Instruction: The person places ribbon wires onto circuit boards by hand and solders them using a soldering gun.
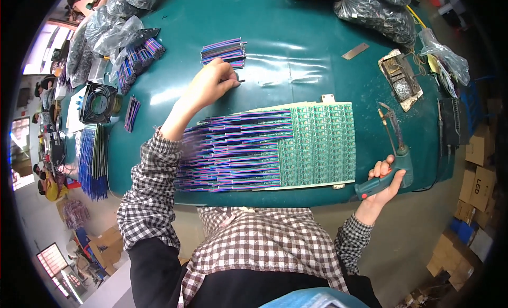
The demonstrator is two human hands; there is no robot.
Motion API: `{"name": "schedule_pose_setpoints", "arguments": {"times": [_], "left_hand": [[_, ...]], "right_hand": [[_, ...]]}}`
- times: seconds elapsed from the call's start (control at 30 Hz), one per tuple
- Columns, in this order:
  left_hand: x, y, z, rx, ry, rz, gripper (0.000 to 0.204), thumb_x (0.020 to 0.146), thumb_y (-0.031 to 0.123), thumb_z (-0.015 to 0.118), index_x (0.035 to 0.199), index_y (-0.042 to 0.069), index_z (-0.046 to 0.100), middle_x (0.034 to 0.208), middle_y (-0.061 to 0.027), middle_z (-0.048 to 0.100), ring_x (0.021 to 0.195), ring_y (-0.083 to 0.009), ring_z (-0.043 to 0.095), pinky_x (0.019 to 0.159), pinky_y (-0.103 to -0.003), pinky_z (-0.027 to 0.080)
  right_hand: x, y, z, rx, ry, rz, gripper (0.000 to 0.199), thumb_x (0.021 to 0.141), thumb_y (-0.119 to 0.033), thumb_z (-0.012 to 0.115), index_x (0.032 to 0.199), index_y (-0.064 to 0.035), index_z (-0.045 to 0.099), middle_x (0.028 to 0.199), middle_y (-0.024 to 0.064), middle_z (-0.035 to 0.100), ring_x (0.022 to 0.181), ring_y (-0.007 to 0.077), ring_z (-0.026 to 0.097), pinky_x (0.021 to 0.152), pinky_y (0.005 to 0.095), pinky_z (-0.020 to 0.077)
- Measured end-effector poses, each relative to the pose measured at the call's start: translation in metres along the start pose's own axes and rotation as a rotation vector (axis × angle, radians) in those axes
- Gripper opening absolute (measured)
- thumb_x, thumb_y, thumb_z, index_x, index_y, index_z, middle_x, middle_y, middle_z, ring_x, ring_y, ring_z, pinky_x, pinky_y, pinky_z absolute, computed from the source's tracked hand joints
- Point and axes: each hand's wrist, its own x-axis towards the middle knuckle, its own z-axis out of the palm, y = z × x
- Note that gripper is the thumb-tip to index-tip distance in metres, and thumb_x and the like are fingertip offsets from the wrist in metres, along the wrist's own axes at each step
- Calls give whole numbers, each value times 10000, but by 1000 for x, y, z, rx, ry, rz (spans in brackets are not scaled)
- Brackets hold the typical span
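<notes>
Reaching across the green table (296, 22), left hand (211, 83) with fingertips pinched on a thin wire end (239, 81), just below a small bundle of multicoloured ribbon wires (224, 51); exact piece between the fingers too small to make out. Gripping a green-handled soldering iron (389, 165), right hand (385, 185) closed around the handle at the table's near right edge, tip raised and pointing away, thumb side hidden behind the handle. Lying between the two hands, green circuit board panel (317, 144) with rows of purple, blue and red wires (233, 149) attached along its left side; left ends of those wires blurred and partly covered by the checked sleeve (151, 186). Resting right of the panel, worn soldering stand (400, 77), contents indistinct; beside it a small metal strip (355, 51). Bending at the picture's top edge, clear bags of dark parts (378, 11), cut off, contents not discernible. Sitting at far left, small black fan (98, 102), further wire bundles (138, 56) under plastic bags, and a stack of blue-wired strips (94, 159), distorted near the rim. Stacked at lower right, cardboard boxes (479, 175), partly out of frame.
</notes>
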Motion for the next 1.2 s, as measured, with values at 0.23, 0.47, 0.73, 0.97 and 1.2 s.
{"name": "schedule_pose_setpoints", "arguments": {"times": [0.23,0.47,0.73,0.97,1.2], "left_hand": [[-19,22,-3,-281,172,-90,108,880,104,676,910,20,616,797,-65,631,728,-169,623,661,-297,497],[-78,113,-4,-313,168,36,97,866,28,662,943,0,612,796,-77,605,689,-171,584,628,-294,480],[-88,133,41,-103,136,400,234,786,-31,672,1016,7,666,868,-100,589,739,-258,620,641,-345,510],[-86,129,65,318,159,559,337,706,114,604,1016,-17,615,827,-64,491,725,-194,538,574,-299,484],[-79,128,75,305,266,621,301,693,124,602,954,-22,631,820,-50,498,704,-162,530,552,-271,470]], "right_hand": [[1,1,-7,-19,11,-40,541,954,-550,554,1128,-40,518,734,-12,496,663,116,495,590,274,502],[-18,-20,25,-78,34,0,464,992,-476,530,1146,-40,501,780,7,521,705,128,515,646,283,513],[-65,-26,39,-261,11,-76,560,947,-471,592,1169,37,515,801,66,575,723,198,608,611,357,571],[-87,-27,53,-352,28,-34,640,898,-464,659,1226,66,512,854,103,618,793,252,665,648,374,604],[-97,-29,63,-573,-44,-15,668,918,-453,635,1261,99,477,981,158,622,924,300,679,734,360,632]]}}
